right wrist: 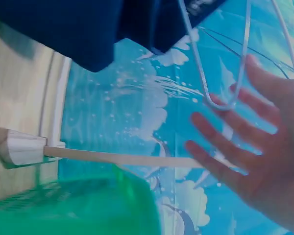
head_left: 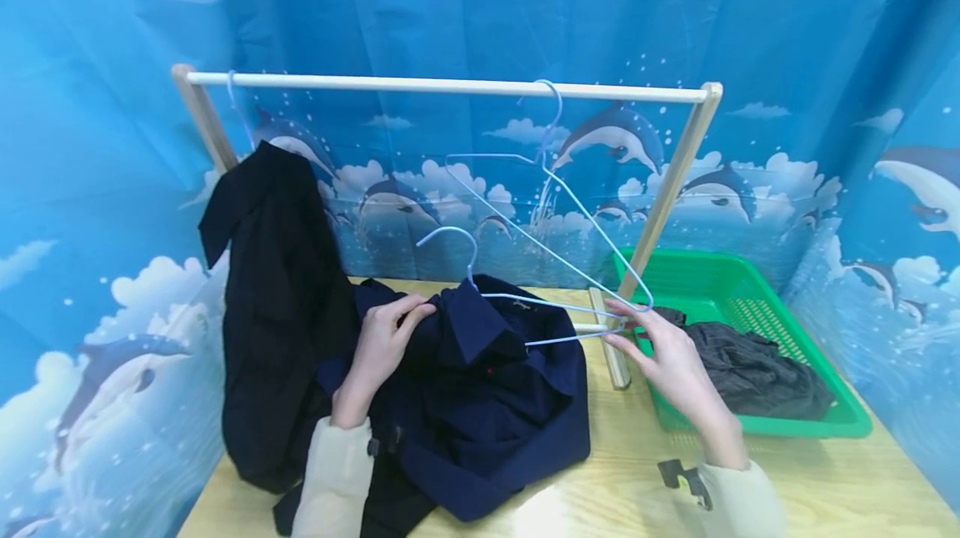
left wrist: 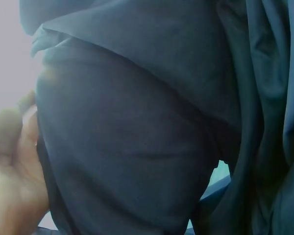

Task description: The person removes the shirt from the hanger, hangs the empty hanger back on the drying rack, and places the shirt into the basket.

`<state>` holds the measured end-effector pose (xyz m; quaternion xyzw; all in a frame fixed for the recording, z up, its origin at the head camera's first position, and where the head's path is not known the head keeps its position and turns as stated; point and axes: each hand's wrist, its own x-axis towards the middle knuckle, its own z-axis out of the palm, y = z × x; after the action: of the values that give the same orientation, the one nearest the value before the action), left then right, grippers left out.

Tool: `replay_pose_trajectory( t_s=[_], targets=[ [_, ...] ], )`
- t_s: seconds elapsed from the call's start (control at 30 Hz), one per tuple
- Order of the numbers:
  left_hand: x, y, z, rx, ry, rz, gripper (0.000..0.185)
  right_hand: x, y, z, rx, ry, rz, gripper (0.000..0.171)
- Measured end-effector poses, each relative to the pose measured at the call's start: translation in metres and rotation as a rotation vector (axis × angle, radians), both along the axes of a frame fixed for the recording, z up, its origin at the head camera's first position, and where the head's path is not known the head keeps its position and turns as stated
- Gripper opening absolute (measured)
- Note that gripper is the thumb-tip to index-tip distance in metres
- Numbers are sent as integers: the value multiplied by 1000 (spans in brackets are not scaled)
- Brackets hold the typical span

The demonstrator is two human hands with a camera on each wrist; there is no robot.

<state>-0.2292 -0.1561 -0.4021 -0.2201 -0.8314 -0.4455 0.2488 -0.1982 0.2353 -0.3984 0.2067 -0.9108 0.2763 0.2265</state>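
Note:
A navy shirt (head_left: 487, 388) lies on the wooden table with a light-blue wire hanger (head_left: 525, 300) partly inside its collar, hook up. My left hand (head_left: 405, 317) grips the shirt's collar beside the hook. In the left wrist view the dark cloth (left wrist: 137, 147) fills the frame, with the left hand (left wrist: 12, 166) at its left edge. My right hand (head_left: 622, 328) is at the hanger's free right end. The right wrist view shows that hand (right wrist: 250, 147) with straight, spread fingers and the hanger's wire corner (right wrist: 220, 105) against them.
A wooden rack with a white rod (head_left: 450, 86) stands behind. A black garment (head_left: 277, 313) hangs at its left and an empty wire hanger (head_left: 551, 154) at its middle. A green basket (head_left: 750, 428) holding a grey garment (head_left: 757, 371) sits at the right.

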Motion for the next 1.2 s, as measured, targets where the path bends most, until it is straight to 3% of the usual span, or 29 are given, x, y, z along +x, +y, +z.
replay_pose_trajectory(
  t_s=[0.27,0.47,0.57,0.97,1.2],
  targets=[
    [0,-2,-2,-9,-44,45,18,-6,-24,-10,19,414,64,23],
    [-1,1,-5,-23,-45,43,16,-7,-39,-11,82,713,64,28],
    [-2,4,-7,-38,-53,33,15,-7,-44,-11,87,817,84,28],
    [-3,11,-11,-48,-95,19,16,-6,-49,-8,50,885,101,23],
    [-5,10,-13,-42,-102,-6,18,1,-38,8,0,868,71,29]
  ],
)
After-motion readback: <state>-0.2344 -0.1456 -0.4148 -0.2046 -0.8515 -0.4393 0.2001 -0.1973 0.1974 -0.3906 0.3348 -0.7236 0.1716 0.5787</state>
